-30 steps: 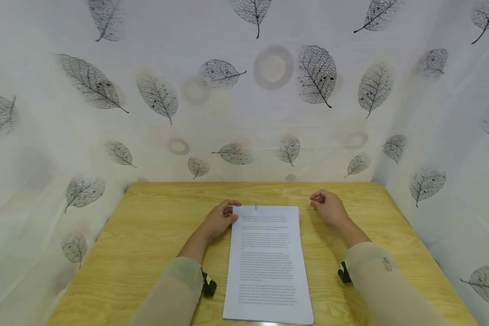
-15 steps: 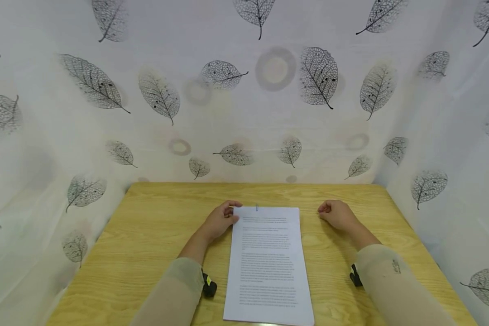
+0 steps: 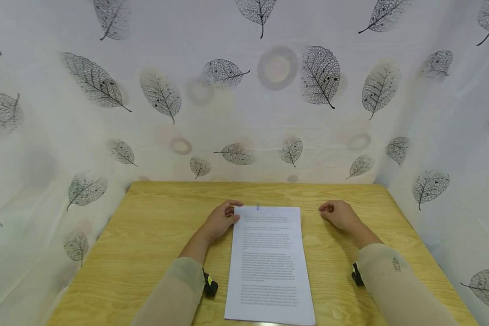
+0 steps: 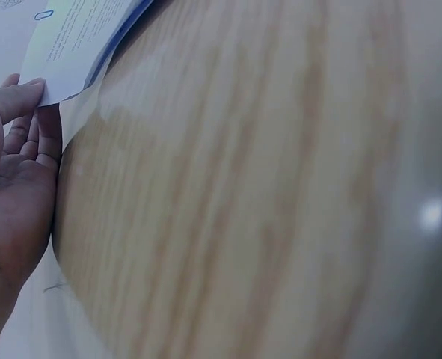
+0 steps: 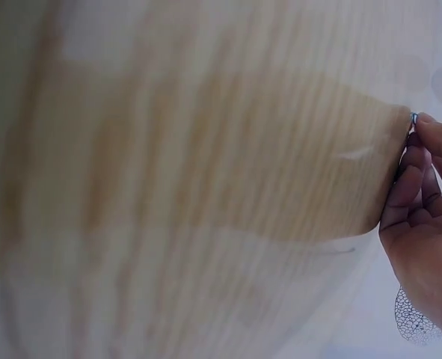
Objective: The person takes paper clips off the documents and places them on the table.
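Observation:
A stack of printed sheets (image 3: 269,262) lies lengthwise on the wooden table, with a blue paper clip (image 3: 258,207) on its top edge. My left hand (image 3: 221,220) pinches the stack's upper left corner. In the left wrist view the thumb (image 4: 28,96) lies on the top sheet, and the corner looks slightly lifted. My right hand (image 3: 339,214) is to the right of the stack, apart from it, with fingers curled. Between its thumb and forefinger, in the right wrist view, the tip of a small blue paper clip (image 5: 413,118) shows; the rest is hidden.
The wooden table (image 3: 167,203) reaches back to a white curtain (image 3: 236,117) printed with leaves, which also hangs at both sides. Black wrist cameras sit under the left sleeve (image 3: 167,290) and the right sleeve (image 3: 399,285).
My right hand has moved right and toward me, away from the stack's top edge, then nearly stopped. The left hand keeps its hold on the corner.

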### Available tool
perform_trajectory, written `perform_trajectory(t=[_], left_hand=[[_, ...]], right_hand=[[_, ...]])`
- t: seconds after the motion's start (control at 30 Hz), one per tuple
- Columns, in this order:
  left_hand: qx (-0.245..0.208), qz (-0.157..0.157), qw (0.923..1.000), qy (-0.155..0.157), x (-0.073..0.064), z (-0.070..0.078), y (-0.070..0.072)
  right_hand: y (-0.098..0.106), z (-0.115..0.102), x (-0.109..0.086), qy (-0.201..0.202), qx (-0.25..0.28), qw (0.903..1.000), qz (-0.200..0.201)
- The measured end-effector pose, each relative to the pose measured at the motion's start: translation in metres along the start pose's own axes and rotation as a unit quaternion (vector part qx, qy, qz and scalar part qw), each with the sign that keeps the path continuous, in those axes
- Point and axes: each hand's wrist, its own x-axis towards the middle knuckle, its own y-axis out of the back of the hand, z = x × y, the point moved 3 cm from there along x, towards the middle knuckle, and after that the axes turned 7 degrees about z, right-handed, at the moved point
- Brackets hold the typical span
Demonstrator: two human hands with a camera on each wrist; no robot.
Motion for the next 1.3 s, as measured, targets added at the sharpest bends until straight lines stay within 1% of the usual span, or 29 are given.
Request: perform_trajectory(t=[0.17,0.43,0.6,0.67,0.7,0.73,0.77,0.8,0.87,0.93,0.97,1.0,1.03,1.1,1.2,1.3], left_hand=[[0.002,0.001,1.0000,0.002,0.000,0.001,0.001],[-0.004,-0.001,1.0000,-0.001,0.002,0.002,0.003],[-0.005,0.001,1.0000,0.003,0.000,0.003,0.005],[-0.005,0.004,1.0000,0.005,0.000,0.004,0.006],[-0.005,0.005,1.0000,0.005,-0.001,0.004,0.006],[-0.007,0.006,0.9999,0.006,-0.001,0.004,0.006],[-0.006,0.006,1.0000,0.005,-0.001,0.004,0.006],[-0.006,0.006,1.0000,0.004,-0.001,0.004,0.006],[-0.006,0.005,1.0000,0.002,0.000,0.003,0.005],[-0.006,0.003,1.0000,0.000,0.000,0.001,0.005],[-0.004,0.002,1.0000,0.000,0.000,0.000,0.004],[-0.004,0.002,1.0000,0.000,0.001,0.000,0.004],[-0.004,0.001,1.0000,0.001,0.001,-0.001,0.004],[-0.004,0.001,1.0000,0.003,0.001,-0.001,0.003],[-0.007,-0.001,1.0000,0.004,0.000,0.000,0.003],[-0.010,-0.003,0.9999,0.002,-0.001,0.001,0.002]], right_hand=[[0.001,0.000,0.001,0.001,0.005,1.0000,-0.002],[0.005,-0.006,-0.003,-0.014,0.018,0.9997,-0.012],[0.005,-0.007,-0.002,-0.023,0.032,0.9992,-0.007],[0.006,-0.008,-0.001,-0.036,0.048,0.9982,-0.001],[0.006,-0.008,0.000,-0.049,0.067,0.9966,0.001],[0.007,-0.008,0.000,-0.067,0.093,0.9934,0.006],[0.008,-0.009,0.000,-0.092,0.126,0.9878,0.011],[0.009,-0.009,0.001,-0.120,0.164,0.9790,0.020],[0.011,-0.011,0.001,-0.169,0.241,0.9548,0.040],[0.012,-0.013,0.003,-0.203,0.296,0.9314,0.063],[0.013,-0.014,0.004,-0.213,0.310,0.9240,0.069],[0.012,-0.017,0.005,-0.216,0.320,0.9197,0.073],[0.012,-0.020,0.006,-0.215,0.324,0.9183,0.074],[0.010,-0.030,0.007,-0.203,0.325,0.9209,0.073],[0.005,-0.047,0.008,-0.180,0.321,0.9269,0.073],[-0.001,-0.064,0.009,-0.163,0.303,0.9359,0.074]])
